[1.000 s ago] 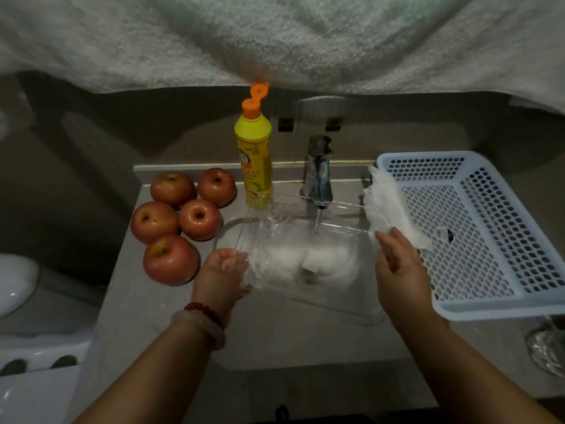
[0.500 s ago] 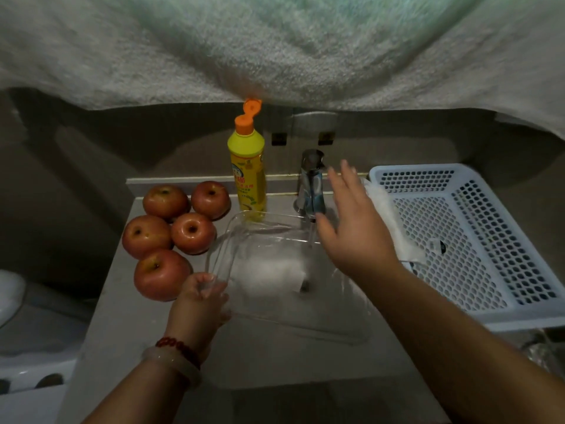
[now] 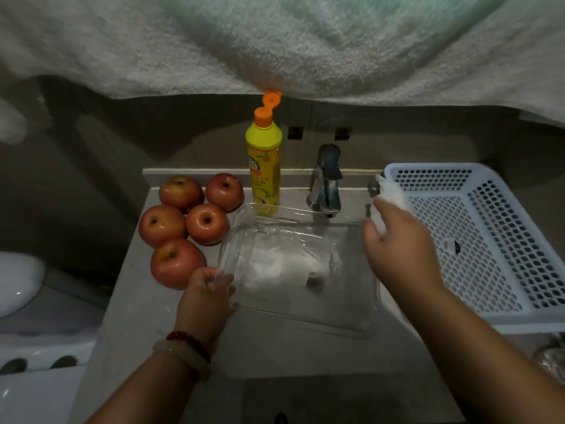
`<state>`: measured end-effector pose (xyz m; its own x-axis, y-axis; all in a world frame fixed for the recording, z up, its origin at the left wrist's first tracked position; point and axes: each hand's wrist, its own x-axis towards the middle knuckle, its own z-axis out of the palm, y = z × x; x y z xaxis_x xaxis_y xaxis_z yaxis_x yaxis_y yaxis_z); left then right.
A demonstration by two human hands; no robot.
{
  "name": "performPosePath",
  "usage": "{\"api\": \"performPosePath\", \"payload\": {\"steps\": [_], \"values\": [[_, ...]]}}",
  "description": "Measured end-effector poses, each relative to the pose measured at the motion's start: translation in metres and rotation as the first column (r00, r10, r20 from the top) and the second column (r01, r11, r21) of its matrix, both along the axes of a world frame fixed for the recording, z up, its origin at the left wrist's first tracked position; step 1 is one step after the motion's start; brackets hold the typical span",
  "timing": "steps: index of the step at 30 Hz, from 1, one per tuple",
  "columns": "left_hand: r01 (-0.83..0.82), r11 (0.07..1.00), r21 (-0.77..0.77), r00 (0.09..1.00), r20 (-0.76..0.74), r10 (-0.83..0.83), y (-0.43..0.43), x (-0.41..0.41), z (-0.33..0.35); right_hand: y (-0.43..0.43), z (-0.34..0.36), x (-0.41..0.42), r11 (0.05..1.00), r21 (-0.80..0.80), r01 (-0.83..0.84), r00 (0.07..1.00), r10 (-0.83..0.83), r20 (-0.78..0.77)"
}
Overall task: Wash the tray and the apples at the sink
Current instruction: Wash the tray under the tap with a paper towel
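Observation:
A clear plastic tray (image 3: 351,313) lies tilted over the sink, under the faucet (image 3: 327,185). My left hand (image 3: 208,295) grips the tray's near left corner. Several red apples (image 3: 179,263) sit in a cluster on the counter to the left of the tray. My right hand (image 3: 400,252) is at the tray's right edge, fingers reaching onto a white cloth (image 3: 393,192) that hangs over the basket's corner. The hand is blurred, so whether it grips the cloth is unclear. I see no stream of water under the faucet.
A yellow dish soap bottle (image 3: 264,166) with its orange cap flipped open stands behind the tray. A white perforated basket (image 3: 428,169) sits to the right of the sink. A grey towel (image 3: 275,41) hangs overhead. Part of a white toilet (image 3: 15,280) shows at the far left.
My right hand left the cloth, reached to the faucet, and has now swung back right onto the cloth. My left hand kept its grip on the tray.

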<state>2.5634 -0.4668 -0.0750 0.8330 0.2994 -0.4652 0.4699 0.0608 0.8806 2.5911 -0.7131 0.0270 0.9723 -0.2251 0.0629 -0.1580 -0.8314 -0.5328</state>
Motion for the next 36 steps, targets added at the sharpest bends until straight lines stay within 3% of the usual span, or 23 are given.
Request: {"api": "performPosePath", "payload": {"steps": [3, 7, 10, 13, 19, 26, 32, 36], "values": [[0.004, 1.0, -0.027, 1.0, -0.018, -0.004, 0.001, -0.002, -0.003, -0.012, -0.03, -0.025, 0.999, -0.026, 0.039, 0.977, -0.044, -0.21], [0.071, 0.994, 0.082, 0.997, -0.028, -0.069, 0.002, -0.001, -0.004, -0.024, -0.07, -0.022, 0.953, 0.241, 0.183, 0.936, -0.094, -0.339], [0.163, 0.948, 0.274, 0.987, -0.032, -0.161, 0.007, 0.0, -0.003, -0.027, -0.086, -0.018, 0.865, 0.388, 0.317, 0.899, -0.144, -0.414], [0.276, 0.867, 0.414, 0.961, -0.093, -0.261, 0.017, 0.002, -0.003, -0.028, -0.09, -0.019, 0.875, 0.371, 0.311, 0.905, -0.153, -0.397], [0.432, 0.763, 0.481, 0.894, -0.118, -0.432, 0.026, 0.006, 0.005, -0.028, -0.096, -0.023, 0.911, 0.31, 0.271, 0.927, -0.161, -0.338], [0.308, 0.732, 0.608, 0.916, 0.019, -0.401, 0.034, 0.005, 0.012, -0.026, -0.094, -0.029, 0.869, 0.41, 0.276, 0.953, -0.194, -0.231], [0.252, 0.618, 0.745, 0.891, 0.071, -0.449, 0.039, 0.007, 0.008, -0.021, -0.082, -0.034, 0.878, 0.407, 0.252, 0.967, -0.207, -0.152], [0.234, 0.661, 0.713, 0.888, 0.119, -0.443, 0.043, 0.006, 0.002, -0.02, -0.078, -0.035, 0.891, 0.395, 0.223, 0.974, -0.218, -0.059]]}}
